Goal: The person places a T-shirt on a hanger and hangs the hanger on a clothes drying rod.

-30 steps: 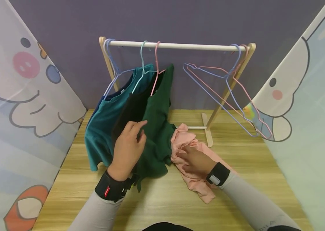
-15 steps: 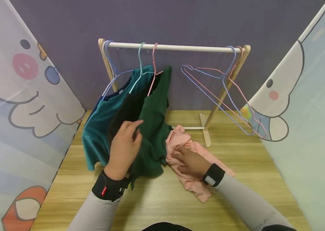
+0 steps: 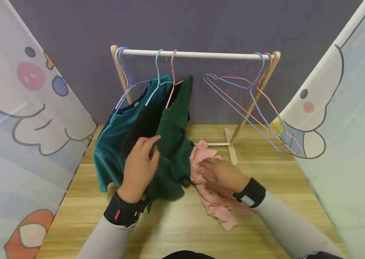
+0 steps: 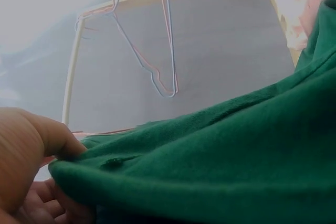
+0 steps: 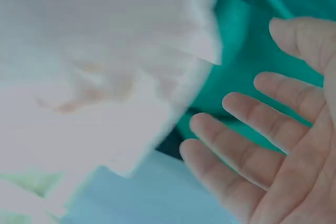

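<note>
A green garment hangs from a pink hanger on the clothes rack. My left hand is at its front side; in the left wrist view the thumb and fingers pinch the edge of the green cloth. A crumpled pink garment lies on the table to the right of the green one. Over it is my right hand. In the right wrist view that hand has its fingers spread and holds nothing, beside the pale, blurred pink cloth.
Teal and black garments hang at the left of the white rail. Bare blue and pink hangers hang at its right end. The rack's wooden foot stands behind the pink garment. Printed cloth walls flank the table.
My right hand has straightened its fingers, let go of the pink garment and shifted slightly right. The left hand keeps its hold on the green garment.
</note>
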Available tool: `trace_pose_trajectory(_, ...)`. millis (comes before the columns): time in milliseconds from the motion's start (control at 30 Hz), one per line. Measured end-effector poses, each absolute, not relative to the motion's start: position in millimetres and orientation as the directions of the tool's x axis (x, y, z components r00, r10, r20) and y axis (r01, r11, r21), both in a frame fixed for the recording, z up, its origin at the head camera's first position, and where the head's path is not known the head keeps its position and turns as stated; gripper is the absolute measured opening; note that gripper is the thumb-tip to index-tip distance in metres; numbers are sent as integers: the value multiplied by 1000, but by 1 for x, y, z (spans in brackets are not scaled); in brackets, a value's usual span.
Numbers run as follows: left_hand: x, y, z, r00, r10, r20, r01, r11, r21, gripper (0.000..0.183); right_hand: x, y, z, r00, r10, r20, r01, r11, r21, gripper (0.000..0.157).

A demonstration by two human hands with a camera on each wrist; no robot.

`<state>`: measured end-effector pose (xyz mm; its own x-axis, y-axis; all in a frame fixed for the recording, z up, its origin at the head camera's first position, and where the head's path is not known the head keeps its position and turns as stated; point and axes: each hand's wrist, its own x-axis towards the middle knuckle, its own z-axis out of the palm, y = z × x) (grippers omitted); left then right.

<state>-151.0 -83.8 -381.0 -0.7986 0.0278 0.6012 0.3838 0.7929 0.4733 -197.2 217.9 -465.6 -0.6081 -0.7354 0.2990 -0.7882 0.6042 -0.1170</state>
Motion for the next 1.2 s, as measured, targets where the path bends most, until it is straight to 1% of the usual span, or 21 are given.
trace_pose_trajectory(67, -151, -84, -382, -797, 25, 603, 384, 792, 475, 36, -199, 222, -441, -610, -693, 384, -778, 615, -126, 46)
trace_pose_trajectory(167, -152, -84, -382, -793, 24, 609, 389, 789, 476, 35, -203, 232, -405, -587, -615, 526, -776, 612, -151, 50)
trace_pose_trajectory(300, -153, -83, -383, -787, 23, 616, 396, 785, 476, 34, -211, 251, -368, -556, -470, 686, -749, 640, -169, 50)
trace_pose_trajectory(400, -153, -83, -384, -784, 21, 620, 396, 786, 475, 34, -216, 263, -350, -561, -326, 761, -664, 726, -179, 48)
trace_pose_trajectory(467, -153, -84, -384, -783, 19, 622, 395, 787, 474, 33, -219, 270, -345, -584, -222, 781, -584, 783, -214, 48)
trace_pose_trajectory(600, -153, -83, -384, -782, 17, 623, 395, 787, 475, 33, -225, 281, -344, -635, -54, 771, -433, 851, -298, 47)
trace_pose_trajectory(733, -153, -82, -384, -780, 14, 625, 395, 786, 475, 33, -231, 289, -350, -675, 8, 738, -341, 883, -322, 45)
trace_pose_trajectory(833, -153, -82, -385, -779, 16, 627, 394, 790, 470, 33, -235, 295, -355, -704, 40, 709, -310, 880, -358, 39)
trace_pose_trajectory(1000, -153, -82, -386, -777, 23, 629, 398, 793, 462, 34, -239, 302, -359, -743, 137, 655, -262, 841, -474, 26)
trace_pose_trajectory(1100, -153, -82, -386, -779, 27, 626, 398, 793, 461, 34, -238, 304, -358, -757, 182, 627, -235, 820, -522, 23)
trace_pose_trajectory(1200, -153, -82, -387, -783, 27, 622, 395, 794, 462, 34, -237, 305, -358, -775, 197, 601, -221, 806, -549, 24)
